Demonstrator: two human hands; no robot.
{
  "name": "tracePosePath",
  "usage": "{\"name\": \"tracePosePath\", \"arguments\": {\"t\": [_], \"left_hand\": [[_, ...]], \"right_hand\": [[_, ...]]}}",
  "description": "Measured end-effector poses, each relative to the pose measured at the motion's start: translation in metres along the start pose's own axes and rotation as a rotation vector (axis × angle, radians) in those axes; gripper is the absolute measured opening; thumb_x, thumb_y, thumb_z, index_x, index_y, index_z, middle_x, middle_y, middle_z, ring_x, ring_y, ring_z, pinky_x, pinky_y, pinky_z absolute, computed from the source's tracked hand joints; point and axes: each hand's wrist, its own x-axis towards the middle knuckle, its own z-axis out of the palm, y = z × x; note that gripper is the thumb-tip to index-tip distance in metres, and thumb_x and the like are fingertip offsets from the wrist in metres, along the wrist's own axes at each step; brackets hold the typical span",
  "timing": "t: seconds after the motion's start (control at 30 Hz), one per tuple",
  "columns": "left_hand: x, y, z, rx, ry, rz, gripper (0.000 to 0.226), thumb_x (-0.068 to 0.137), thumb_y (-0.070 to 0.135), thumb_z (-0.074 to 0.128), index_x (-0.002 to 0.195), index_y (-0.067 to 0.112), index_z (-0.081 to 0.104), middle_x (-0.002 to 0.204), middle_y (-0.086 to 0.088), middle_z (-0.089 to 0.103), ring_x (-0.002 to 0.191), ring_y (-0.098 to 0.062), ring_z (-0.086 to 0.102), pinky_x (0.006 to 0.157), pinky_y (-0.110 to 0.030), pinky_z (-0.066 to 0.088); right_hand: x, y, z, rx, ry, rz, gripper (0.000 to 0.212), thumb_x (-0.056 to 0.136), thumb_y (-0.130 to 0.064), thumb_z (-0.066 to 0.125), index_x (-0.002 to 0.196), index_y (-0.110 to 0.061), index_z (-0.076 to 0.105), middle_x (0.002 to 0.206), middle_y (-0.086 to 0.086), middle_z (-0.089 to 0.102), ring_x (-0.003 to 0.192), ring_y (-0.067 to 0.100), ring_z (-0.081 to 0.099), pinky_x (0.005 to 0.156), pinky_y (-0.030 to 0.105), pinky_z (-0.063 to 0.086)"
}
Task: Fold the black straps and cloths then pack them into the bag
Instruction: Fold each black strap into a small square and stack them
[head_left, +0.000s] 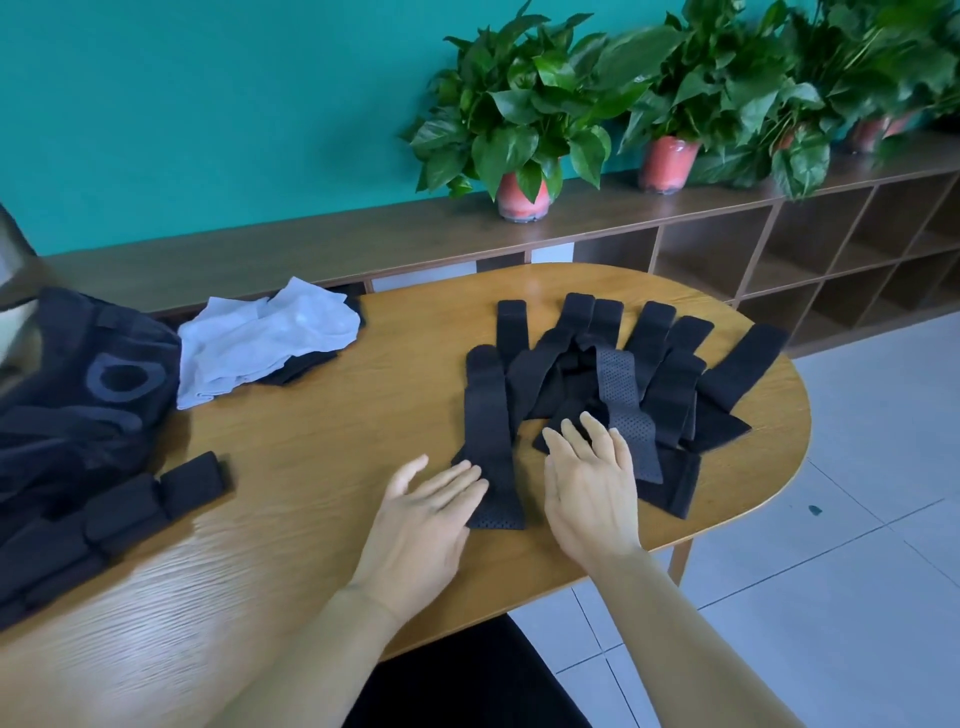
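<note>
— What's the setting?

— Teal wall behind, a long wooden shelf unit (779, 249) carrying potted plants (519, 130), and nearer me an oval wooden table (322, 447). I'll place everything from that table.

— Where's the bag, and what's in it?

— A black bag (78, 374) sits at the table's left edge. I can't see inside it. A grey ring-shaped mark shows on its cloth; I can't read any writing there.

— And the straps?

— A fan of black straps (623, 374) is spread over the table's right half, overlapping each other; some show a perforated face. One long strap (491, 441) lies at the left side of the heap, running toward me. Several folded black pieces (135, 504) lie in a row at the table's near left, just beside the bag. Pale cloths (265, 338) are heaped at the table's far left, over something black.

— Your hands?

— My left hand (426, 525) lies palm down, fingers straight, their tips touching the long strap's near end. My right hand (592, 493) is spread flat, fingers apart, over the heap's near edge. Neither grips anything.
</note>
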Motion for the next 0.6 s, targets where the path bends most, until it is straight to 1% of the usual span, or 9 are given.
{"name": "tracePosePath", "arguments": {"t": [0.1, 0.17, 0.23, 0.3, 0.37, 0.43, 0.5, 0.53, 0.6], "left_hand": [[-0.022, -0.007, -0.003, 0.014, -0.022, -0.035, 0.053, 0.068, 0.005, 0.081, 0.119, 0.014, 0.068, 0.127, 0.0, 0.065, 0.121, -0.011, 0.058, 0.108, -0.042, 0.027], [-0.035, -0.012, -0.005, 0.022, -0.023, -0.059, 0.053, 0.068, 0.006, 0.08, 0.119, 0.014, 0.069, 0.127, 0.001, 0.064, 0.121, -0.011, 0.058, 0.108, -0.041, 0.027], [-0.047, -0.016, -0.009, 0.033, -0.005, -0.076, 0.048, 0.073, 0.007, 0.073, 0.12, 0.015, 0.068, 0.128, 0.002, 0.064, 0.121, -0.01, 0.058, 0.109, -0.041, 0.026], [-0.056, -0.021, -0.013, 0.05, 0.008, -0.101, 0.047, 0.074, 0.01, 0.065, 0.121, 0.014, 0.068, 0.128, 0.002, 0.064, 0.121, -0.009, 0.058, 0.109, -0.041, 0.026], [-0.064, -0.024, -0.017, 0.048, 0.01, -0.133, 0.051, 0.072, 0.008, 0.071, 0.122, 0.013, 0.067, 0.129, 0.001, 0.063, 0.122, -0.01, 0.057, 0.108, -0.043, 0.027], [-0.071, -0.027, -0.02, 0.045, 0.001, -0.166, 0.058, 0.067, 0.006, 0.08, 0.123, 0.013, 0.066, 0.13, 0.001, 0.063, 0.123, -0.01, 0.057, 0.107, -0.044, 0.029], [-0.076, -0.029, -0.023, 0.047, -0.005, -0.178, 0.06, 0.066, 0.006, 0.081, 0.123, 0.014, 0.067, 0.13, 0.001, 0.063, 0.122, -0.01, 0.057, 0.108, -0.043, 0.029], [-0.078, -0.03, -0.024, 0.045, -0.005, -0.18, 0.06, 0.066, 0.006, 0.082, 0.123, 0.015, 0.067, 0.13, 0.002, 0.063, 0.123, -0.009, 0.057, 0.108, -0.044, 0.028], [-0.082, -0.032, -0.025, 0.045, -0.007, -0.186, 0.06, 0.065, 0.008, 0.082, 0.122, 0.016, 0.067, 0.129, 0.002, 0.063, 0.122, -0.009, 0.057, 0.108, -0.045, 0.029]], "right_hand": [[-0.001, -0.011, 0.001, 0.017, -0.017, -0.026, 0.039, 0.091, -0.019, 0.038, 0.114, -0.01, 0.068, 0.118, 0.007, 0.067, 0.128, 0.032, 0.049, 0.109, 0.049, 0.032], [-0.002, -0.018, -0.001, 0.024, -0.009, -0.044, 0.041, 0.091, -0.021, 0.034, 0.11, -0.01, 0.069, 0.115, 0.008, 0.068, 0.125, 0.033, 0.051, 0.108, 0.05, 0.035], [-0.004, -0.026, -0.002, 0.032, -0.005, -0.071, 0.042, 0.091, -0.021, 0.032, 0.106, -0.01, 0.07, 0.113, 0.008, 0.068, 0.123, 0.033, 0.053, 0.106, 0.05, 0.037], [-0.005, -0.034, -0.003, 0.042, -0.003, -0.107, 0.039, 0.091, -0.02, 0.035, 0.103, -0.01, 0.071, 0.111, 0.007, 0.068, 0.122, 0.033, 0.053, 0.104, 0.05, 0.039], [-0.006, -0.041, -0.001, 0.047, -0.002, -0.151, 0.031, 0.089, -0.015, 0.044, 0.102, -0.009, 0.071, 0.11, 0.007, 0.068, 0.121, 0.032, 0.054, 0.103, 0.05, 0.04], [-0.006, -0.05, 0.002, 0.049, -0.029, -0.219, 0.026, 0.085, -0.01, 0.056, 0.108, -0.008, 0.07, 0.114, 0.009, 0.067, 0.121, 0.033, 0.053, 0.102, 0.05, 0.041], [0.0, -0.062, 0.004, 0.044, -0.092, -0.302, 0.035, 0.083, -0.009, 0.064, 0.118, -0.007, 0.066, 0.123, 0.011, 0.063, 0.124, 0.032, 0.052, 0.102, 0.049, 0.042], [0.003, -0.071, 0.004, 0.054, -0.148, -0.337, 0.04, 0.085, -0.01, 0.062, 0.124, -0.006, 0.061, 0.131, 0.012, 0.059, 0.127, 0.031, 0.049, 0.104, 0.048, 0.04], [0.008, -0.087, 0.006, 0.086, -0.302, -0.381, 0.046, 0.097, -0.015, 0.046, 0.142, -0.008, 0.043, 0.149, 0.011, 0.041, 0.139, 0.027, 0.033, 0.115, 0.044, 0.026]]}}
